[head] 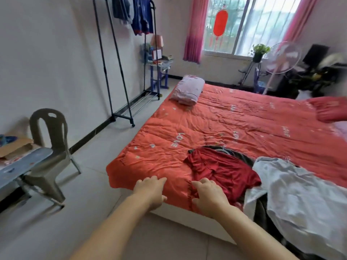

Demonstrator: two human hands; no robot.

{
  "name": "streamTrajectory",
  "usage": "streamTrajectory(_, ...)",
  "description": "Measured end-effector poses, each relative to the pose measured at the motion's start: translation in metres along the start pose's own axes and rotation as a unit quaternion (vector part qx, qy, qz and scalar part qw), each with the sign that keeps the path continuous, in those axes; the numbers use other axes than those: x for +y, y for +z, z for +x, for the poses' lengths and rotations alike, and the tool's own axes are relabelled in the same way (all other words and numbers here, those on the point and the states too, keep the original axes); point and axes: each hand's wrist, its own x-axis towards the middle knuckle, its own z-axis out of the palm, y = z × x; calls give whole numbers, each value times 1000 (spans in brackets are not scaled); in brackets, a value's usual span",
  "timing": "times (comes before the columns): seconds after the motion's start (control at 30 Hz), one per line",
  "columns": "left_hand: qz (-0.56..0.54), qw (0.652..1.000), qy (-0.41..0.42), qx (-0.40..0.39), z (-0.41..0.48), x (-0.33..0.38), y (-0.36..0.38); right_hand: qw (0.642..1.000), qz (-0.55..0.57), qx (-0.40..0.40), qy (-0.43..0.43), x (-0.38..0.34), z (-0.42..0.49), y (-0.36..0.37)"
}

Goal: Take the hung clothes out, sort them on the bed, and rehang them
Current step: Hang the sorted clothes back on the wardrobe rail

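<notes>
left hand (150, 190): fingers straight and close together, palm down at the near corner of the bed; holding nothing; can't tell if it's actually pressing down
right hand (206, 197): just beside the left one; fingers loosely bent and a bit spread, tips on the quilt right at the hem of the red top; no cloth visibly pinched
orange quilt (206, 119): covers the whole bed, wrinkly, "LOVE" printed here and there
red top (221, 169): crumpled on the quilt near the bed's near edge, just past the right hand; lying over a black garment (242, 156)
white shirt (300, 194): spread out right of the red top, overlapping the black one; part of it droops off the bed edge
far end of bed: folded lilac blanket (187, 90) at the left corner; red pillow (330, 107) way over on the right
clothes rack (122, 72): stands by the left wall, well apart from the hands; a navy garment (141, 17) and a grey garment (121, 8) hang on the top bar
left side: grey plastic chair (50, 143) at a tabletop (28, 162)
window end: pink curtains (193, 30); potted plant (260, 50); standing fan (283, 57)
</notes>
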Motion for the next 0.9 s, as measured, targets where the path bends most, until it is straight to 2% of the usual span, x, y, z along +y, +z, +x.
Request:
streamTrajectory(0.13,9,999,42,-27,55,59,-10,999,18,-11,37,68,21,-6)
streamTrajectory(0.27,29,996,67,-50,112,89,-17,997,35,-26,66,113,50,-1)
streamTrajectory(0.57,55,987,140,-63,261,126,-33,983,63,-42,166,189,137,-3)
streamTrajectory(0.9,63,978,173,-101,378,148,-37,970,88,-80,210,241,218,-2)
